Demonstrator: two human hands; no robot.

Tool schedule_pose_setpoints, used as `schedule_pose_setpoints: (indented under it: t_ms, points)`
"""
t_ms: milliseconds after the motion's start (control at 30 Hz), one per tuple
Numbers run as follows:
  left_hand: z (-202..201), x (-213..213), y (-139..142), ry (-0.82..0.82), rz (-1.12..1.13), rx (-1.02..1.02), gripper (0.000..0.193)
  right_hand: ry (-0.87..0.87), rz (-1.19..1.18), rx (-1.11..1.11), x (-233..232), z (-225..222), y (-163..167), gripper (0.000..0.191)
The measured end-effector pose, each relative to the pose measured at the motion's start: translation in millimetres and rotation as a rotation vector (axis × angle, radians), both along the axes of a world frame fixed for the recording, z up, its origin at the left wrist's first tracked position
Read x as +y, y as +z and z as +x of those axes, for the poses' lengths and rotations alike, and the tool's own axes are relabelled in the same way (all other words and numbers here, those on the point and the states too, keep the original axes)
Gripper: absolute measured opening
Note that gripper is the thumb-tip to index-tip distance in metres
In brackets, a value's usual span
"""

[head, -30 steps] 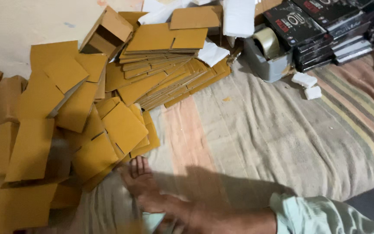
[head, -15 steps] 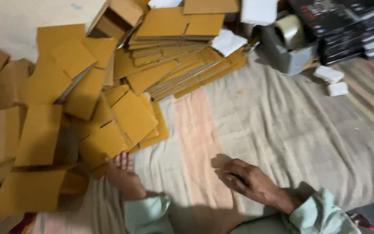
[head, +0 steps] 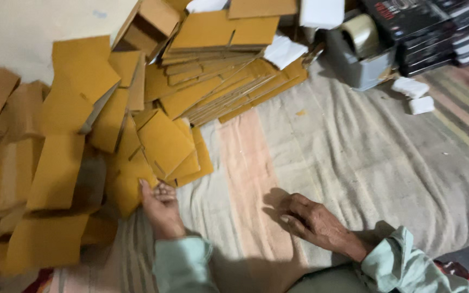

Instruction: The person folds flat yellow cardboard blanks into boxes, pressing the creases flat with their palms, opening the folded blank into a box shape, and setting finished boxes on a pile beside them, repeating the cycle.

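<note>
The left hand (head: pixel 160 202) touches the edge of a flat cardboard piece (head: pixel 128 187), fingers loose, not gripping. The right hand (head: pixel 310 220) rests released on the striped blanket (head: pixel 354 157) (well right of the cardboard).

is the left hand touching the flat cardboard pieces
Touching. In the head view the left hand lies palm up with its fingertips against the edge of a flat cardboard piece; no gap shows between them.
</note>
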State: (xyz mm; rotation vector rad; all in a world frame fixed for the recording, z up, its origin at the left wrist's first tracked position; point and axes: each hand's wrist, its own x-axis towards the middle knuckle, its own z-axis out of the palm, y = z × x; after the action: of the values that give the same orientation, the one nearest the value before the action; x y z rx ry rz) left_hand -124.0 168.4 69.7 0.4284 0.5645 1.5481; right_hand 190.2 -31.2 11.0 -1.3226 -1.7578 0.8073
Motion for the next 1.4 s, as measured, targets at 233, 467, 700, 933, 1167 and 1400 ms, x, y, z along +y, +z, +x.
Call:
schedule_pose_setpoints:
  t_ms: [233,467,700,933,1167,1400]
  points:
    - [60.6,-126.6,-70.3,-0.151,-0.03,0.435,0.028,-0.346,-0.063,1.031,3.4,11.7,0.5,0.059]
    - [44.8,-136.8,-89.6,-0.312,0.316,0.87,0.034,-0.479,0.045,1.244,-23.6,84.0,10.7,0.06]
    - [66.7,-121.7,-92.8,-0.131,0.243,0.7,0.048,-0.655,0.079,1.146,-33.4,73.6,6.9,0.057]
    - [98.4,-120.8,-79.5,0.115,0.262,0.613,0.072,-0.392,0.213,0.657,-10.6,48.8,40.5,0.061]
    - [86.9,-95.9,-72.1,0.129,-0.004,0.503,0.085,-0.349,0.319,0.609,-8.8,64.4,50.6,0.076]
    - [134.2,-160.2,-71.4,0.077,0.575,0.666,0.12,-0.177,-0.237,1.192,28.6,83.7,25.5,0.076]
